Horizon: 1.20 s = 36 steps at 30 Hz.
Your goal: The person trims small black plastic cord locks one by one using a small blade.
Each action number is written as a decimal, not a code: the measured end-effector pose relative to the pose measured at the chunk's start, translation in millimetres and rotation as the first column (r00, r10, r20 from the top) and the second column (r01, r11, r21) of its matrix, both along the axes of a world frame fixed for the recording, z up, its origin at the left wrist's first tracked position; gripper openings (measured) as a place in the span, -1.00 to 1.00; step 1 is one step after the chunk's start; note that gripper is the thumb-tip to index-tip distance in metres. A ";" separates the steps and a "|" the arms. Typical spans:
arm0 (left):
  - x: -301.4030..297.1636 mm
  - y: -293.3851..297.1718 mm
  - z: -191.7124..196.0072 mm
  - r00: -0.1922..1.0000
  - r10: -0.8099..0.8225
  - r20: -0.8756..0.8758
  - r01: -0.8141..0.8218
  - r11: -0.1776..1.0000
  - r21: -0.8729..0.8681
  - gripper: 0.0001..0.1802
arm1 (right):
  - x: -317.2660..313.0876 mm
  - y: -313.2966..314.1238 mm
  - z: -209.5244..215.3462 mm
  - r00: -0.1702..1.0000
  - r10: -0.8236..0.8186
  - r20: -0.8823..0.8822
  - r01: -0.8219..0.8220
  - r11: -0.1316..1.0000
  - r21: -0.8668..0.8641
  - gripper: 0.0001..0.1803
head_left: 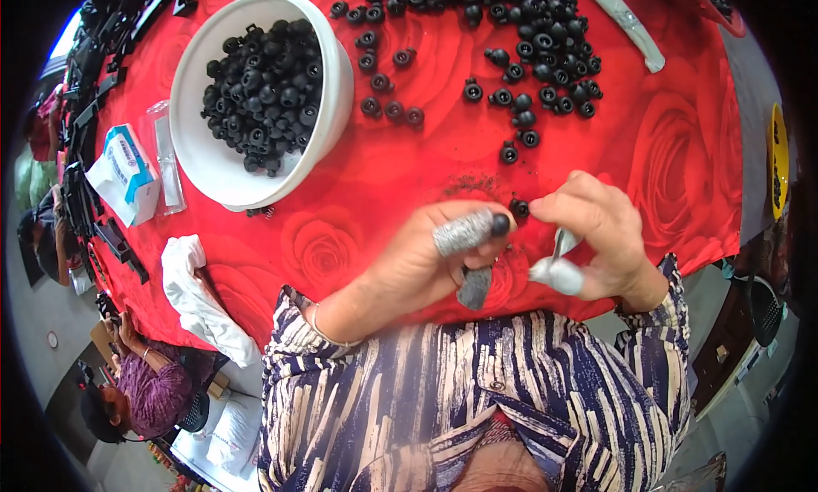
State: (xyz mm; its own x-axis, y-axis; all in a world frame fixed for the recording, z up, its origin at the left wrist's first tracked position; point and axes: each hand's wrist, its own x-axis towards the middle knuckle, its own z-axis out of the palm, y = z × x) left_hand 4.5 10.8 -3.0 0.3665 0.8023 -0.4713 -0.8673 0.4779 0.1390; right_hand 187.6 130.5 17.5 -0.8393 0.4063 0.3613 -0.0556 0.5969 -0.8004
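My left hand (pixel 409 258) is closed on a small round black part (pixel 499 225) at its fingertips. Grey wrapping (pixel 463 234) covers one of its fingers, and another finger has a dark grey covering (pixel 474 287). Opposite it, my right hand (pixel 601 228) grips a small shiny metal blade (pixel 562 241), partly hidden by the fingers. White wrapping (pixel 558 276) covers its thumb. Another black part (pixel 519 207) lies on the red cloth close to the right fingertips. Dark crumbs (pixel 473 186) are scattered just beyond my hands.
A white bowl (pixel 336 109) full of black parts stands at the left. Many loose black parts (pixel 545 53) spread across the far side. A tissue box (pixel 126 177), white cloth (pixel 204 300) and long plastic bag (pixel 626 19) lie around. Another person (pixel 149 381) sits at the lower left.
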 end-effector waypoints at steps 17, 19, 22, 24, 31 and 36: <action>20.1 -7.9 -2.2 0.963 -0.146 -0.227 0.178 0.976 0.126 -0.86 | 4.8 -7.5 -4.4 0.992 0.127 -0.028 -0.126 0.899 -0.420 -0.90; 19.3 -8.3 7.4 0.939 -0.180 -0.293 0.245 0.948 0.202 -0.84 | 2.6 -10.1 -6.1 0.986 0.153 -0.066 -0.166 0.872 -0.459 -0.91; 6.5 -2.1 40.9 0.818 -0.085 -0.569 0.225 0.957 0.181 -0.84 | 4.3 -11.0 -5.3 0.995 -0.082 -0.063 0.063 0.965 -0.256 -0.91; -15.8 2.1 62.9 0.460 0.186 -0.868 0.140 0.950 0.278 -0.86 | 4.1 -8.4 -2.6 0.985 -0.152 -0.075 0.136 0.973 -0.184 -0.90; -109.4 13.0 77.4 -0.444 0.454 -0.772 -0.049 0.848 0.527 -0.71 | 3.9 0.6 6.2 0.973 -0.206 -0.100 0.207 0.978 -0.005 -0.87; -67.3 10.7 68.0 -0.624 0.507 -0.595 0.237 0.848 0.474 -0.73 | 5.4 5.8 -2.3 0.955 -0.262 -0.140 0.269 0.963 0.030 -0.85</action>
